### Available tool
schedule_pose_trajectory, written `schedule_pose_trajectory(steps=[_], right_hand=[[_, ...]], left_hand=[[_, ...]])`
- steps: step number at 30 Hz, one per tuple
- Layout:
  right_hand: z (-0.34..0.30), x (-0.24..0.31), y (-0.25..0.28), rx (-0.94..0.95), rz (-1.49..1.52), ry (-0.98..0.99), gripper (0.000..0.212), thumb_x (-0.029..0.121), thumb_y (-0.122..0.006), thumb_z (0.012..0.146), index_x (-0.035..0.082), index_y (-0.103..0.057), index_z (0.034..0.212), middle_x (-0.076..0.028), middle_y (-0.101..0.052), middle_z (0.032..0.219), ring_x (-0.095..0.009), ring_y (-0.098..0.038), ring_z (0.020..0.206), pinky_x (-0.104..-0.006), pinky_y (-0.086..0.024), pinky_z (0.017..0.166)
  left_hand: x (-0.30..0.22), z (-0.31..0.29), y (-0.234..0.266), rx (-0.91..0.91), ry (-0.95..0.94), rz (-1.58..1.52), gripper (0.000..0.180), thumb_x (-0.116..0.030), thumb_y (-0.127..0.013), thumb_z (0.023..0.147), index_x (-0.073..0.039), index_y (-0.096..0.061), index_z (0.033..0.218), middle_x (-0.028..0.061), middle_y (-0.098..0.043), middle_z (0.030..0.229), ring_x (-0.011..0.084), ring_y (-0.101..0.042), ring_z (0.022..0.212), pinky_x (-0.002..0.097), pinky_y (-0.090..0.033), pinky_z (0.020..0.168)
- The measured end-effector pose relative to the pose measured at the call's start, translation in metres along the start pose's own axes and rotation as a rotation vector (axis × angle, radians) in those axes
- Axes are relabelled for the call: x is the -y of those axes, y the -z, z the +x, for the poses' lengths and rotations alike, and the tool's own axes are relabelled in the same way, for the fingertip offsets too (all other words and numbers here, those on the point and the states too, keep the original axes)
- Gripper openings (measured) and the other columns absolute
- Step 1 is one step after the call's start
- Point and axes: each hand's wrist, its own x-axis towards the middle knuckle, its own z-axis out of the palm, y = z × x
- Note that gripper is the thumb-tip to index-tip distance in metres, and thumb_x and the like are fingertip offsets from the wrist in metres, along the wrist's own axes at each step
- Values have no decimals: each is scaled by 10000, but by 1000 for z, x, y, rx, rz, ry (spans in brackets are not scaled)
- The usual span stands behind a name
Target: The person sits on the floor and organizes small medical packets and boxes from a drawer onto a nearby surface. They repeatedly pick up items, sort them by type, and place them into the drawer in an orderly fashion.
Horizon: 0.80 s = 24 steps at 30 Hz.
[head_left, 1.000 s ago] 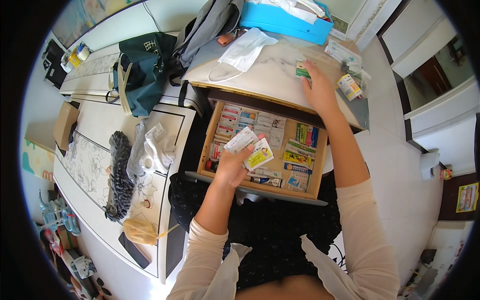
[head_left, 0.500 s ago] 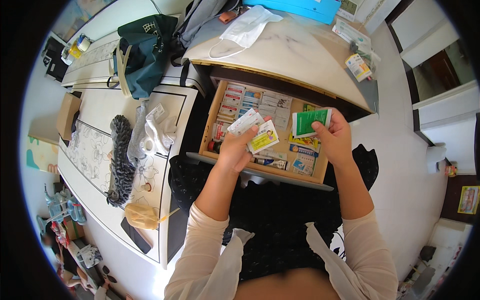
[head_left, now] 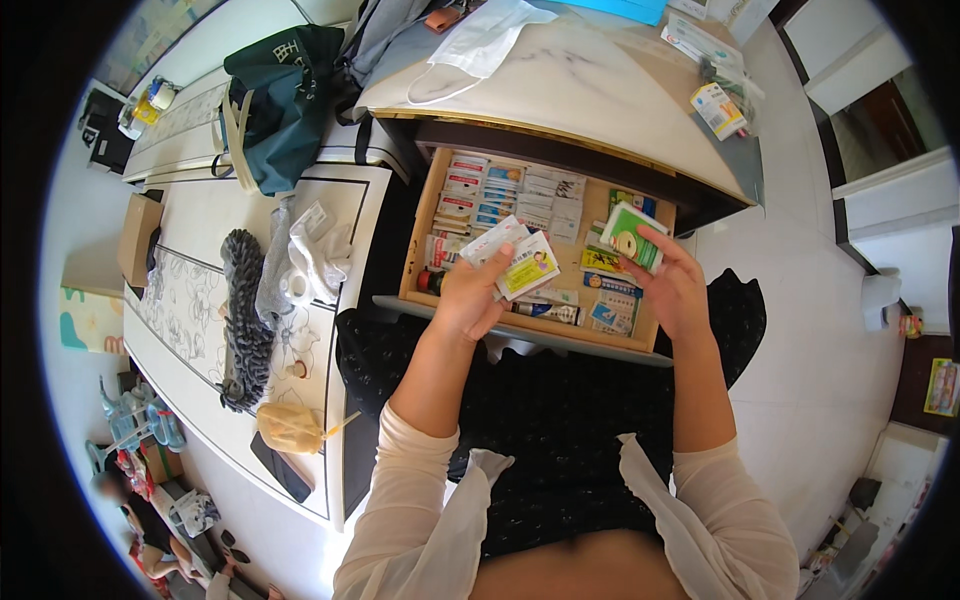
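My left hand (head_left: 468, 297) pinches a small fan of flat packets (head_left: 528, 268), white behind and yellow-and-white in front, above the middle of an open drawer. To the right, the fingers and thumb of my right hand (head_left: 678, 300) grip a green-and-white sachet (head_left: 628, 240) with a round picture on it. Below both hands is the wooden drawer (head_left: 411, 250), holding rows of small boxes and packets. White packets (head_left: 553, 200) lie at its back, and a tube (head_left: 547, 312) lies near its front. My right hand partly hides the drawer's right side.
A white face mask (head_left: 480, 50) lies on the marble-patterned top above the drawer. On the cabinet at left are a dark green bag (head_left: 285, 110), a fluffy grey duster (head_left: 243, 320) and a yellowish pouch (head_left: 290, 428). Another person (head_left: 150, 530) is at the far lower left.
The green sachet in my right hand has turned from its plain printed side to its pictured side and moved slightly lower. My left hand still holds its packets in nearly the same place.
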Motion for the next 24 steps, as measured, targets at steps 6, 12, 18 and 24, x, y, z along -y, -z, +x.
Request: schedule_pose_trajectory(steps=[6,12,18,24], right_hand=[[1,-15,20,-94,-324,79,279,-29,-601,809,-24,-559,1084,-101,-639,967,-151,-618,845,-294,-515,746],[-3,-34,9,187,-816,-130,335,52,-711,733,10,-600,1047,-100,-663,828,-103,-594,680,-263,-463,596],[-5,-43,-22,303,-1099,285,380,88,-723,707,68,-618,1072,-94,-565,899,-238,-565,753,-293,-458,639],[-5,-45,-29,89,-1030,275,511,80,-731,703,56,-542,1177,-112,-551,959,-188,-556,743,-272,-458,642]], left_hand=[[7,3,-1,-86,38,25,372,-138,-513,920,-5,-420,1255,140,-547,1171,260,-569,1063,411,-523,838],[34,11,-5,-125,154,133,354,-156,-552,905,-12,-465,1217,98,-553,1163,216,-565,1047,369,-514,825],[38,6,-8,-88,352,119,342,-189,-567,901,-70,-479,1209,61,-550,1151,191,-563,1027,373,-509,817],[32,4,-8,28,279,157,331,-136,-585,883,-70,-494,1195,48,-560,1143,169,-562,1016,359,-488,836]])
